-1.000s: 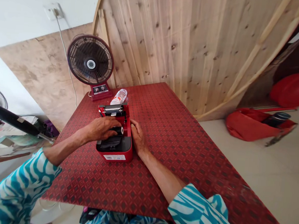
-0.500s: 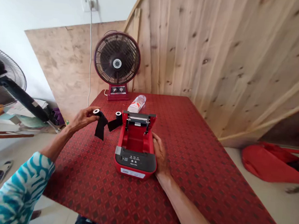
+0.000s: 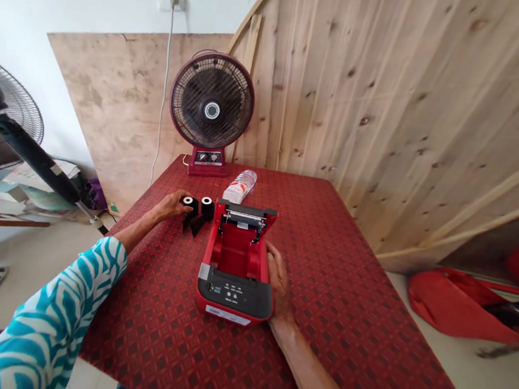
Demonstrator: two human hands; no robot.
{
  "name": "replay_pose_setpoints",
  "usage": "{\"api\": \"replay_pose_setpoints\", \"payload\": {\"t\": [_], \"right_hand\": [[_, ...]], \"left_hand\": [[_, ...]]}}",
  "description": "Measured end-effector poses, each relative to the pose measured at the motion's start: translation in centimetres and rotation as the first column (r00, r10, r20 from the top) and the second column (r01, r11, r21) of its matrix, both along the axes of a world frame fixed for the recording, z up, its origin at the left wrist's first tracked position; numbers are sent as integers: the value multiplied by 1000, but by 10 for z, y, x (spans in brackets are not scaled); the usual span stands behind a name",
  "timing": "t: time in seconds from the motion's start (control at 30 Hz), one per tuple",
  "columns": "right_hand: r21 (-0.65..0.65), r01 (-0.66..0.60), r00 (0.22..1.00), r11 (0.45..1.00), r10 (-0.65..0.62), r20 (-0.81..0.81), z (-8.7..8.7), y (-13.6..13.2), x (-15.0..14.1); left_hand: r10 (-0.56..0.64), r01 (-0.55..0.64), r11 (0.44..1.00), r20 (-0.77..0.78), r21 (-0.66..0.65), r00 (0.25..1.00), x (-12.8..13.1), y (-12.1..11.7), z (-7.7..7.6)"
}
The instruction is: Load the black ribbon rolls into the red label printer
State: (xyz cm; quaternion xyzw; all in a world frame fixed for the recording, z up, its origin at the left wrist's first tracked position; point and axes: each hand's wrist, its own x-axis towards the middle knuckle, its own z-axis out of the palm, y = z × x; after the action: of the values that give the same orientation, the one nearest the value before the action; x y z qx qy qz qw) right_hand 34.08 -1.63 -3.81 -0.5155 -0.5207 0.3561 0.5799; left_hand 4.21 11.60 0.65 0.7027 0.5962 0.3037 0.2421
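Lowered since before, the left hand (image 3: 172, 204) rests its ribbon rolls (image 3: 198, 207) on the bench (image 3: 345, 297) — grip pinching them. Right hand (image 3: 278, 282) lies spread against the printer (image 3: 236, 264).

I see a table (image 3: 349, 309) covered in a red patterned cloth, its far edge against the wooden boards. Near the middle sits a red label printer (image 3: 237, 264) with its lid open. Just left of the lid, two black ribbon rolls (image 3: 198, 209) lie on the cloth, joined by a dark strip. Behind the printer a clear plastic bottle (image 3: 239, 186) lies on its side, and at the far edge a maroon desk fan (image 3: 211, 110) stands upright
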Motion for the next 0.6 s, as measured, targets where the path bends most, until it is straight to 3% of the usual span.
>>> {"api": "replay_pose_setpoints", "payload": {"t": [0.17, 0.27, 0.37, 0.6], "right_hand": [[-21, -30, 998, 999, 29, -50, 2, 0, -1], [-35, -40, 995, 999, 36, -90, 4, 0, -1], [-47, -41, 993, 998, 35, -111, 5, 0, -2], [-17, -40, 993, 999, 38, -109, 4, 0, -3]], "left_hand": [[-96, 96, 995, 8, -6, 995, 0, -5, 28], [-156, 154, 988, -135, -24, 978, 15, 0, 39], [-184, 174, 983, -272, -62, 945, 34, 7, 41], [-148, 155, 988, -322, -6, 935, 60, 9, 44]]}}
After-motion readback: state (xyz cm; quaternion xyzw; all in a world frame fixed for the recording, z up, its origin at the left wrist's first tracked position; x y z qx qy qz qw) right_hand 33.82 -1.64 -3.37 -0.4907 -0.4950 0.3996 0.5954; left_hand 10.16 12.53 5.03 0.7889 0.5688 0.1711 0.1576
